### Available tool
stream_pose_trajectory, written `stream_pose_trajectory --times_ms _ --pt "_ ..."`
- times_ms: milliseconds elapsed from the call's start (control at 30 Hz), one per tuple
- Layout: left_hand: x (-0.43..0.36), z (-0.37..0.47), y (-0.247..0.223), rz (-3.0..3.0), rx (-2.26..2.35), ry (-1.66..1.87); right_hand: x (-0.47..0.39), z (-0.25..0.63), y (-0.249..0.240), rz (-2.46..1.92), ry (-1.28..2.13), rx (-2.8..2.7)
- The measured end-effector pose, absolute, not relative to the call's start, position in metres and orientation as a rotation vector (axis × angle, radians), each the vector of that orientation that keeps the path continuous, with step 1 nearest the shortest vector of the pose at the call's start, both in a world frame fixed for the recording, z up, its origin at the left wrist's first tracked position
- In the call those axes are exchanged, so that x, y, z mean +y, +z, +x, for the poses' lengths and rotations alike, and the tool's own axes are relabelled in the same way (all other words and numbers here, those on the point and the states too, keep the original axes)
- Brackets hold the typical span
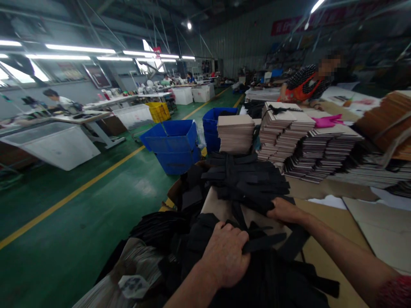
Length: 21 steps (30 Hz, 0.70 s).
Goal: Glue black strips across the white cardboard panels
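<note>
My left hand (pixel 226 252) is closed on a black fabric strip (pixel 265 244) that sticks out to its right, above a dark heap of similar pieces. Further up and to the right, my right hand (pixel 284 211) grips the end of a black fabric bundle (pixel 252 199). Beyond it lies a pile of black fabric strips (pixel 250 173), roughly layered crosswise. Between the two hands shows a beige board (pixel 210 201), partly covered by loose black strips. My fingertips are partly hidden by the cloth.
Stacks of beige board pieces (pixel 236 134) stand behind the strips, with a pink cloth (pixel 327 121) on one. Blue bins (pixel 173 145) stand on the green floor at left. A co-worker in an orange apron (pixel 302 90) leans over the far table. Brown cardboard (pixel 334 222) lies at right.
</note>
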<state>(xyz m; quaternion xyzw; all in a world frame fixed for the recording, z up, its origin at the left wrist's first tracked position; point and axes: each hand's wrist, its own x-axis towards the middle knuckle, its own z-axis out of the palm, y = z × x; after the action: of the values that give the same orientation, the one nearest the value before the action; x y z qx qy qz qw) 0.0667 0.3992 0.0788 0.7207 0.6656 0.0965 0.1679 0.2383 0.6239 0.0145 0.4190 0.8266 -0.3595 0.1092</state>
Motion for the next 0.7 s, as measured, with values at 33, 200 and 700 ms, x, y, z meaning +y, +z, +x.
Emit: stream_pose_trajectory --times_ms 33,200,700 --pt "0.399 0.066 0.079 2.048 1.889 0.288 0.625 0.245 0.017 1.271 -1.13 2.392" --pt "0.403 0.065 0.078 2.047 1.875 0.316 0.625 0.268 0.036 1.341 -1.417 2.29" --pt "0.406 0.064 0.075 2.031 1.876 0.288 0.65 0.219 0.194 0.989 -2.037 2.724"
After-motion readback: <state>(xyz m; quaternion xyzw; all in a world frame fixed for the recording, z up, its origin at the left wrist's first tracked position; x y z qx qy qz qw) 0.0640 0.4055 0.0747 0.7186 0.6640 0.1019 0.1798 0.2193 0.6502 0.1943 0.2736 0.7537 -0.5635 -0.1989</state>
